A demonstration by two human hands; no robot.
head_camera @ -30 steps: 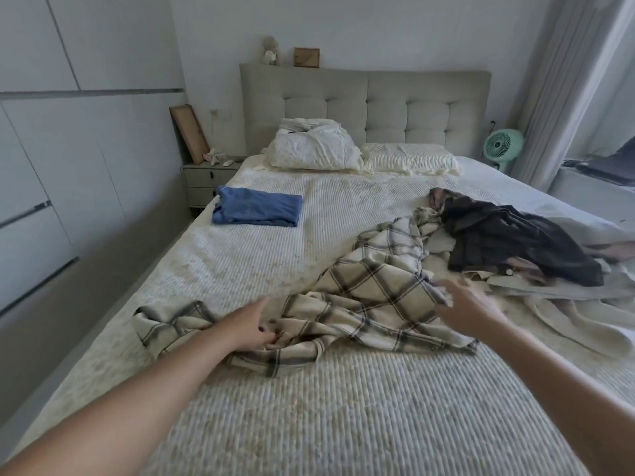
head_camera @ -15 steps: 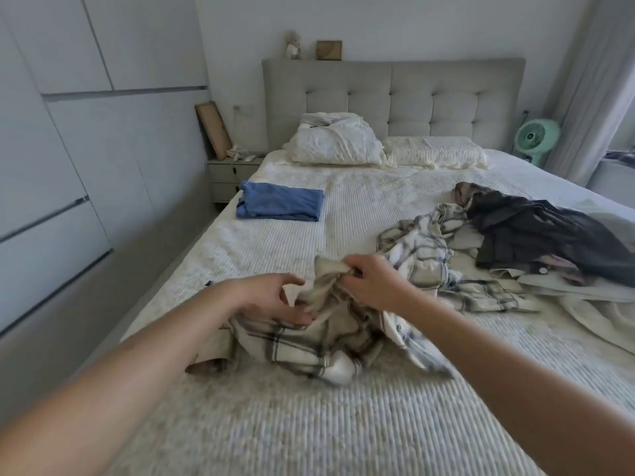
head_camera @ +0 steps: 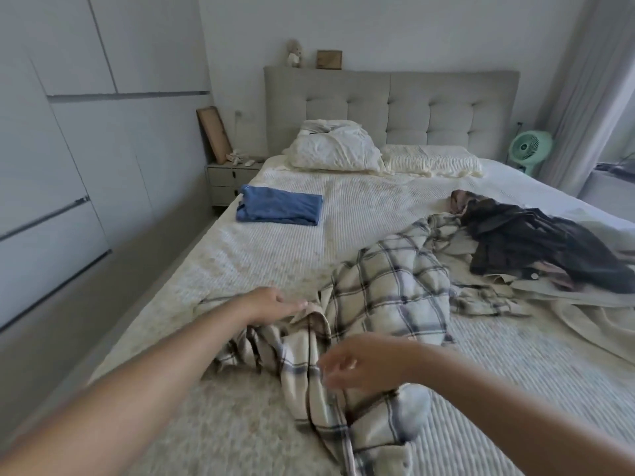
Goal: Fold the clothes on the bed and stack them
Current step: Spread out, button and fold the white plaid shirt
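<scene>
The cream-and-navy plaid flannel shirt (head_camera: 388,304) lies crumpled at the centre of the white ribbed bed (head_camera: 395,197), its bulk running from 6 o'clock up toward 1 o'clock. It is judged to be the garment now in hand, drawn near the foot of the bed so that it can be spread flat for folding.

The left hand (head_camera: 271,302) rests at 9 o'clock of the shirt, fingers straight and laid flat against a tan edge of the cloth, apparently pinning it. The right hand (head_camera: 357,367) hovers over the lower part of the shirt at 6 o'clock, fingers loosely curled. It is blurred, and whether it pinches any cloth cannot be told. The two hands are apart.

One folded blue cotton garment (head_camera: 280,209) sits at 10 o'clock near the left edge, well apart from the rest; it is judged to be the base of the stack.

A dark brown crumpled garment (head_camera: 536,249) lies at 2 o'clock on top of pale beige cloth (head_camera: 567,297), both unfolded.

Count: one folded piece, one in hand, at least two waiting. Two pillows (head_camera: 336,149) stand at 12 o'clock against the headboard.
</scene>
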